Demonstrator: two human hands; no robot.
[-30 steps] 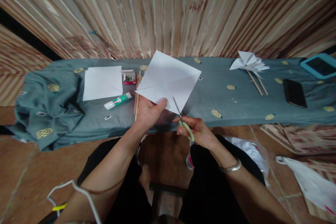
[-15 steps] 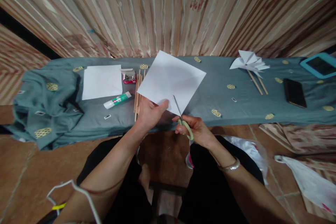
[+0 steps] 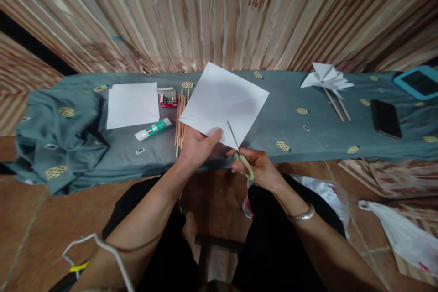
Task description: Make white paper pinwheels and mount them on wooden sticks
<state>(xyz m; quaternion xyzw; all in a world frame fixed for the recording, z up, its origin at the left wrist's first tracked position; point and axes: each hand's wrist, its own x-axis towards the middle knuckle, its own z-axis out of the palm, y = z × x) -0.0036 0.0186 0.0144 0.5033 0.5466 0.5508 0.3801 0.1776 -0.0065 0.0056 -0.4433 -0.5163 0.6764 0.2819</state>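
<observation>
A square sheet of white paper (image 3: 226, 96) is held with one corner toward me, above the cloth-covered table. My left hand (image 3: 198, 146) grips its lower left edge, thumb on top and fingers underneath. In my right hand (image 3: 256, 166) is a pair of scissors (image 3: 247, 166) with light green handles. Their dark blade lies over the near corner, pointing up toward the sheet's middle, and the handles look nearly closed. The lower blade is hidden under the paper. Just left of the sheet lie several thin wooden sticks (image 3: 179, 123).
On the left are a stack of white paper (image 3: 132, 106), a glue stick (image 3: 153, 129) and a small red box (image 3: 168, 98) of metal pieces. Paper pinwheels (image 3: 326, 77) on sticks, a black phone (image 3: 386, 118) and a blue-framed device (image 3: 417, 83) lie right. A curtain (image 3: 212, 18) hangs behind.
The scissors' handles have drawn a little closer together, with the blade still over the near corner. Both hands and the paper stay almost in place, while the view shifts slightly.
</observation>
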